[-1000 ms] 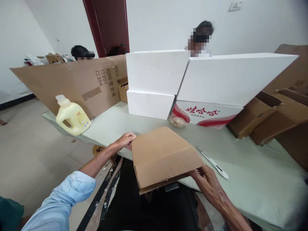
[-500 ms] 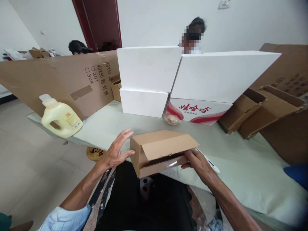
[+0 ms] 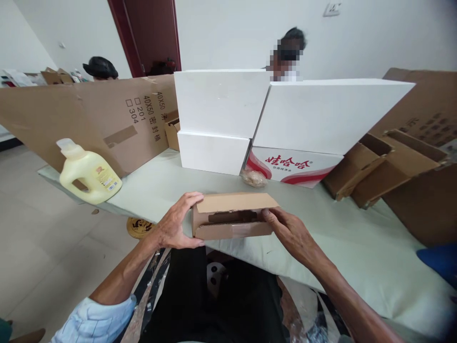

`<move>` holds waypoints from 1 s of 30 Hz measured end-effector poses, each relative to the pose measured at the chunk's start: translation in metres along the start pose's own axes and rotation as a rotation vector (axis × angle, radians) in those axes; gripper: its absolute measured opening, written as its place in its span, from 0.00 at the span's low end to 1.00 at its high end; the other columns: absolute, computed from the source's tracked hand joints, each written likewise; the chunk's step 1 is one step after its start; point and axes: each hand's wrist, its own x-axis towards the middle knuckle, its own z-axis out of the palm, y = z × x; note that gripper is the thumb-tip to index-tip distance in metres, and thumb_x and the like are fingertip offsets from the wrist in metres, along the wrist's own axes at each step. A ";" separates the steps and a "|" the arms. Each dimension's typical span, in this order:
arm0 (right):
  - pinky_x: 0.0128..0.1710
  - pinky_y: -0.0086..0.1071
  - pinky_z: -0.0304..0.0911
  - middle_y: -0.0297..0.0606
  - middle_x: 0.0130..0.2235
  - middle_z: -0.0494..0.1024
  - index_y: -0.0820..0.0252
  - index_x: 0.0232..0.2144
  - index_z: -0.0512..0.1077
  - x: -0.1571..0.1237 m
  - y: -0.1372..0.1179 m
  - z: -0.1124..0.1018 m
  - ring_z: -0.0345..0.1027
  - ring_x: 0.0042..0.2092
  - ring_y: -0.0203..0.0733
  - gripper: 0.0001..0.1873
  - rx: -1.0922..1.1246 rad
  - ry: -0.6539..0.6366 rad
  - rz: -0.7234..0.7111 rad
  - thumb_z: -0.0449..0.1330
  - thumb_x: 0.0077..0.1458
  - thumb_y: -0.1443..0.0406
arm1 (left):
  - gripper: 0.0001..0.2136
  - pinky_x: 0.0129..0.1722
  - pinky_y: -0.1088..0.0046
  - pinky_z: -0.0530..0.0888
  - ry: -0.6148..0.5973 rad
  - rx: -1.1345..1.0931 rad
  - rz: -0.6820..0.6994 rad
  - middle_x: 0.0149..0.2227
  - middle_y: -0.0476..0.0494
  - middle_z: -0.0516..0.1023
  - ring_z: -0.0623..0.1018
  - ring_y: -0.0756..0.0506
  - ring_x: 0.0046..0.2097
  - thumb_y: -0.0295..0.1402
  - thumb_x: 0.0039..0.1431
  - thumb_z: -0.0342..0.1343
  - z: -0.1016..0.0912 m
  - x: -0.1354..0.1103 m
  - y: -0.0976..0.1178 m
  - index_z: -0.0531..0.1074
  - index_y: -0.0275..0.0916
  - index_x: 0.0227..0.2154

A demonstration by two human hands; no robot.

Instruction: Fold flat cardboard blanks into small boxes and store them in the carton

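Note:
A small brown cardboard box (image 3: pixel 232 215) stands on the near edge of the pale green table (image 3: pixel 357 247), its open side facing me with two flaps partly folded over it. My left hand (image 3: pixel 176 224) wraps the box's left end, fingers on top and thumb below. My right hand (image 3: pixel 291 233) grips the right end, fingertips pressed against the flaps.
White foam boards (image 3: pixel 221 102) and a red-and-white printed carton (image 3: pixel 296 166) stand behind the box. A yellow detergent jug (image 3: pixel 89 172) sits at the left by a big cardboard sheet (image 3: pixel 89 121). Open brown cartons (image 3: pixel 385 162) lie at right. Two people are behind the boards.
The box was flat and lifted toward me; now it stands squared up on the table edge. Both hands have closed on its ends. The white knife by my right hand is no longer visible.

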 end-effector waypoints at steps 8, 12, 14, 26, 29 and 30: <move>0.47 0.49 0.74 0.47 0.48 0.82 0.56 0.52 0.76 0.013 -0.018 -0.004 0.77 0.47 0.55 0.20 -0.122 0.310 -0.355 0.57 0.70 0.49 | 0.45 0.57 0.58 0.80 -0.069 -0.258 -0.233 0.64 0.37 0.75 0.77 0.32 0.63 0.40 0.48 0.74 -0.021 0.022 -0.008 0.62 0.47 0.69; 0.53 0.51 0.74 0.47 0.52 0.82 0.55 0.55 0.76 0.025 -0.019 -0.005 0.76 0.54 0.57 0.17 -0.158 0.183 -0.495 0.59 0.71 0.54 | 0.43 0.59 0.55 0.79 -0.061 -0.247 -0.217 0.65 0.36 0.74 0.76 0.31 0.64 0.41 0.50 0.73 -0.021 0.026 -0.015 0.64 0.47 0.69; 0.53 0.51 0.74 0.47 0.53 0.82 0.54 0.55 0.76 0.029 -0.021 -0.006 0.76 0.55 0.57 0.17 -0.167 0.122 -0.515 0.59 0.71 0.55 | 0.42 0.62 0.52 0.77 -0.041 -0.179 -0.157 0.67 0.35 0.71 0.73 0.31 0.67 0.40 0.51 0.73 -0.020 0.028 -0.013 0.64 0.47 0.69; 0.52 0.50 0.72 0.46 0.53 0.82 0.53 0.56 0.74 0.047 -0.040 -0.011 0.77 0.54 0.57 0.14 -0.284 -0.006 -0.635 0.61 0.72 0.58 | 0.38 0.68 0.47 0.72 -0.047 0.003 -0.008 0.70 0.34 0.69 0.71 0.31 0.69 0.33 0.53 0.72 -0.014 0.035 -0.004 0.68 0.46 0.67; 0.51 0.49 0.72 0.47 0.52 0.82 0.54 0.55 0.75 0.050 -0.046 -0.010 0.78 0.52 0.57 0.13 -0.288 0.006 -0.716 0.60 0.72 0.59 | 0.36 0.68 0.45 0.72 -0.047 0.012 -0.010 0.69 0.33 0.70 0.72 0.30 0.69 0.35 0.53 0.72 -0.013 0.036 -0.004 0.69 0.47 0.66; 0.50 0.48 0.73 0.46 0.51 0.83 0.54 0.55 0.75 0.051 -0.049 -0.009 0.78 0.51 0.56 0.13 -0.276 0.007 -0.743 0.60 0.73 0.59 | 0.36 0.68 0.45 0.72 -0.050 0.019 -0.013 0.70 0.34 0.70 0.71 0.30 0.69 0.35 0.53 0.72 -0.012 0.036 -0.003 0.70 0.47 0.65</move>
